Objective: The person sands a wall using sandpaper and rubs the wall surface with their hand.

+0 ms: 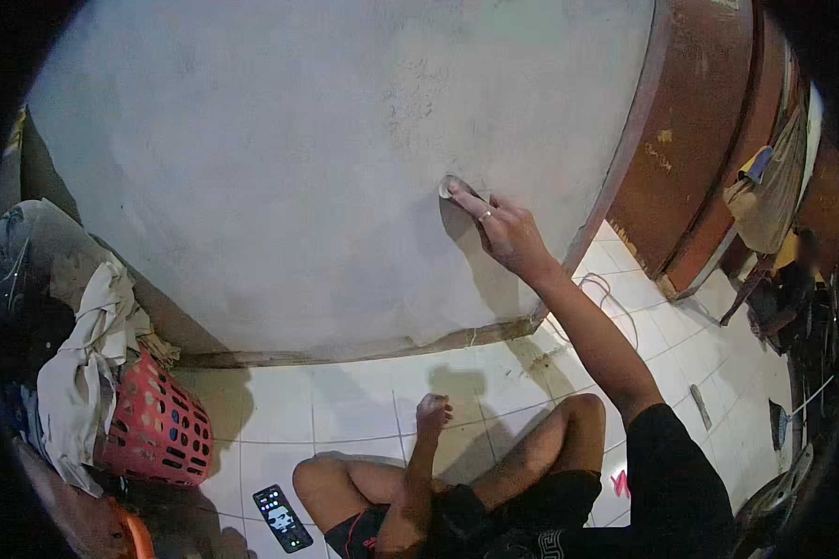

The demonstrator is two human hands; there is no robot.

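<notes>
My right hand (508, 238) is raised against a pale grey wall (280, 205). Its fingers are closed on a small rounded tool (447, 188), light-faced with a dark edge, and one finger stretches along it. The tool's exact kind is too small to tell. Its tip meets the wall's surface, where a shadow falls below. Low over the floor, between my bent legs (531, 443), my left hand (433, 412) has its fingers curled in. Whether anything is inside them is hidden.
White floor tiles (354, 401) run below the wall. To the left stands a red perforated basket (163, 433) with pale cloth (89, 363) over it. A phone (282, 518) with a lit screen lies near my knee. A brown door (685, 140) and hanging cloth (764, 210) are at the right.
</notes>
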